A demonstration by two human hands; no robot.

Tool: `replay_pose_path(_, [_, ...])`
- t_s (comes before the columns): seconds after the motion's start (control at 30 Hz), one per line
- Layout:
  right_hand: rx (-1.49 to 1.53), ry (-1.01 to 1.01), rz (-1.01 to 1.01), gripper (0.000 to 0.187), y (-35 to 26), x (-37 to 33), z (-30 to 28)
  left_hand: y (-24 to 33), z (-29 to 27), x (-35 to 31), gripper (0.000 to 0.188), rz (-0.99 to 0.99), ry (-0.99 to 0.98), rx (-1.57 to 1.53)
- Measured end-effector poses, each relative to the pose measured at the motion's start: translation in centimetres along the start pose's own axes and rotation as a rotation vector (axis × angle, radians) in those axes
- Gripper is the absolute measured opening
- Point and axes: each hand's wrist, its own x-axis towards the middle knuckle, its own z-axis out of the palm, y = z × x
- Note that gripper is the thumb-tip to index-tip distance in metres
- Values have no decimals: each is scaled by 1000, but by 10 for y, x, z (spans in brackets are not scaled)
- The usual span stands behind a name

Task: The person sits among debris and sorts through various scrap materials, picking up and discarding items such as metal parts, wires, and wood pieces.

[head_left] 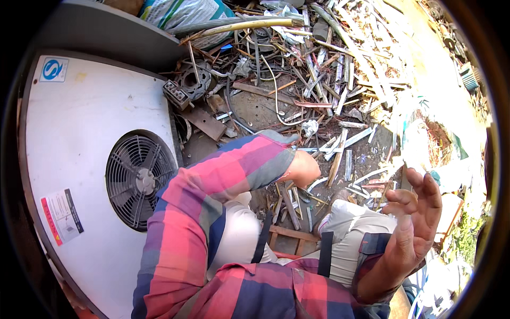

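My left hand point(303, 168) is in front of my knees, at the end of a plaid sleeve. Only a rounded patch of skin shows, so its fingers and anything in them are hidden. It is over the scattered wood strips point(336, 165). Raised at the right, my right hand point(414, 220) has its fingers apart and loosely bent, with nothing between them. A white plastic bag point(417, 141) with reddish-brown scraps lies beyond it, partly lost in glare.
A white metal cabinet point(79, 133) with a round fan grille point(142, 181) stands close on my left. Past it lie a greasy metal part point(194, 80), a brown flat piece point(204, 123) and a pale cable point(276, 98). A wooden frame point(292, 234) shows between my legs.
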Motion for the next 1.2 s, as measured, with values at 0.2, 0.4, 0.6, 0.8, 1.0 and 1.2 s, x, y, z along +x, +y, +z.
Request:
replay_pose_path(0.2, [222, -125, -163, 50, 18, -16, -15, 75, -23, -126, 27, -120, 715, 20])
replay_pose_path(0.4, [384, -192, -216, 53, 21, -13, -20, 164, 18, -183, 40, -58, 1072, 12])
replay_pose_path(0.6, [359, -60, -183, 48, 26, 1, -54, 248, 56, -221, 47, -245, 1281, 264])
replay_pose_path(0.8, [-55, -293, -294, 38, -44, 4, -52, 266, 72, -279, 39, -340, 1488, 311])
replay_pose_path(1.0, [-809, -359, -261, 28, -114, 16, -15, 218, 79, -287, 35, -615, 1432, 306])
replay_pose_path(1.2, [-637, -858, -294, 31, 127, 150, 18, 198, 70, -238, 37, -663, 1174, 84])
